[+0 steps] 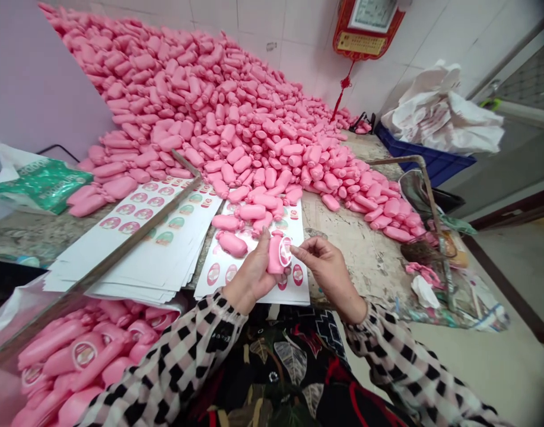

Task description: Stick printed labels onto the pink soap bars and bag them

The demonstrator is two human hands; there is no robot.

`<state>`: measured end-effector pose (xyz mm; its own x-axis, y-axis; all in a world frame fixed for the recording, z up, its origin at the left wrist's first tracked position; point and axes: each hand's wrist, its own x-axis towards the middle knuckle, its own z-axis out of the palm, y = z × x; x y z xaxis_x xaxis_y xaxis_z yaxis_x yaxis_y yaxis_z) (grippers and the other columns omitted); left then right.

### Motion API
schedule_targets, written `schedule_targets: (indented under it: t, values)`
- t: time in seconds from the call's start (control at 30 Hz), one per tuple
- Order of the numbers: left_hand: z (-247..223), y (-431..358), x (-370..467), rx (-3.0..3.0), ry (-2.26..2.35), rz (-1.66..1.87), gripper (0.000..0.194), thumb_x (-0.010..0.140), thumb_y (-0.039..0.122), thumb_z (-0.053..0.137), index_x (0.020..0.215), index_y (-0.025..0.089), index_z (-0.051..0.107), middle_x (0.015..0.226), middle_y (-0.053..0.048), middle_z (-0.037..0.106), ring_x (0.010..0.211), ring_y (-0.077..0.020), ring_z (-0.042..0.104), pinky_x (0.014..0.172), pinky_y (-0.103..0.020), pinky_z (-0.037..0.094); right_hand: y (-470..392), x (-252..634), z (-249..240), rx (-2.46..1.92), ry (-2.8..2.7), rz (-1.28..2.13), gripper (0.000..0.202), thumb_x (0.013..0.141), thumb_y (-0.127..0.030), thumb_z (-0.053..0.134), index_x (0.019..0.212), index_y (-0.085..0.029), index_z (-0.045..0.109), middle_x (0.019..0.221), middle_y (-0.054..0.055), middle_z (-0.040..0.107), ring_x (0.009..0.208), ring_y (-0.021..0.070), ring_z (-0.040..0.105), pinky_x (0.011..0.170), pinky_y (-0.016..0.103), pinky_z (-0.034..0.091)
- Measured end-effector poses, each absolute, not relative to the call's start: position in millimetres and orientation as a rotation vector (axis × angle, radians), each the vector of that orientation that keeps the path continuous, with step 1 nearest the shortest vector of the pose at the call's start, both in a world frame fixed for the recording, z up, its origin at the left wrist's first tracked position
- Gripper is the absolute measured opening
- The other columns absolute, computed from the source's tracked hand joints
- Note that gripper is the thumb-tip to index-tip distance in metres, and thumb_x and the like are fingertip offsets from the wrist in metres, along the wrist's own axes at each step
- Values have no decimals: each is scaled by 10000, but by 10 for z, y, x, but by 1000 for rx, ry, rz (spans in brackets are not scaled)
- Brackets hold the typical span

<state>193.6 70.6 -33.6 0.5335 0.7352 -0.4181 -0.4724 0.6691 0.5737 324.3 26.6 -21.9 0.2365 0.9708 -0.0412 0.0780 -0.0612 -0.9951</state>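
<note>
A small pink plastic bottle is held upright in my left hand, its neck pointing away from me. On its right side sits an oval sticker with a white and pink print. My right hand pinches the right edge of that sticker between thumb and forefinger. Beneath both hands lies a sheet of oval stickers, with several loose pink bottles resting on its far part.
A huge heap of pink bottles covers the back of the table. Stacked sticker sheets lie left under a metal bar. A bag of labelled bottles stands lower left. Right are a bent metal frame and a blue crate.
</note>
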Motion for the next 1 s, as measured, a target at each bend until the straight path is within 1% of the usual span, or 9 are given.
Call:
schedule_targets:
  t: [0.1,0.23,0.43,0.73,0.8,0.87,0.9,0.97,1.0]
  values:
    - [-358,687,1942,413,663,733,577,788,689,389,954,156,535,604,7,499,472,-124,511,404,-237,423,244,3205,-262,-1396,-1057,1137,274,694,-406,703,673,-205,517,556,-48,538,435,102,486,452,252,390]
    - [-405,675,1938,420,670,742,592,794,677,395,994,143,556,577,4,511,433,-123,506,386,-238,422,232,3198,-288,-1407,-1075,1141,290,696,-418,700,673,-197,512,524,-46,555,417,102,500,427,234,380]
    - [-382,668,1947,425,674,744,600,796,676,388,969,131,567,567,0,516,428,-122,516,376,-225,419,231,3178,-299,-1389,-1102,1118,272,720,-404,683,682,-185,526,541,-24,601,444,104,529,434,217,381]
    - [-399,653,1927,524,655,714,625,777,696,403,1016,133,533,561,6,527,426,-129,524,399,-238,419,223,3181,-339,-1393,-1119,1137,290,728,-437,667,690,-192,517,550,-24,613,450,113,540,466,231,402]
    - [-381,644,1886,616,617,656,556,783,635,485,1038,142,513,589,5,546,458,-131,541,430,-241,427,205,3188,-327,-1440,-1161,1106,291,748,-457,635,699,-195,520,564,-22,615,461,117,543,480,237,406]
    - [-359,633,1827,718,589,596,456,759,465,640,1063,164,482,645,11,568,509,-121,557,475,-234,436,175,3213,-304,-1553,-1275,975,278,763,-463,611,719,-195,552,598,-16,621,502,121,551,514,240,408]
    - [-349,626,1793,758,585,568,445,735,363,694,1067,174,464,675,13,578,536,-116,565,498,-229,439,158,3236,-291,-1619,-1364,871,268,769,-460,604,732,-196,577,627,-10,629,542,126,560,543,243,409]
    - [-336,602,1721,801,591,519,452,706,230,718,1048,184,427,739,-1,607,574,-112,578,526,-226,441,128,3299,-269,-1720,-1542,645,255,784,-455,588,758,-204,623,708,5,648,646,141,578,611,251,405]
    - [-333,583,1686,807,595,497,432,715,218,704,1028,185,408,771,-17,621,584,-113,584,535,-230,444,118,3335,-264,-1748,-1592,567,258,793,-457,575,768,-208,637,744,10,654,688,148,580,635,255,400]
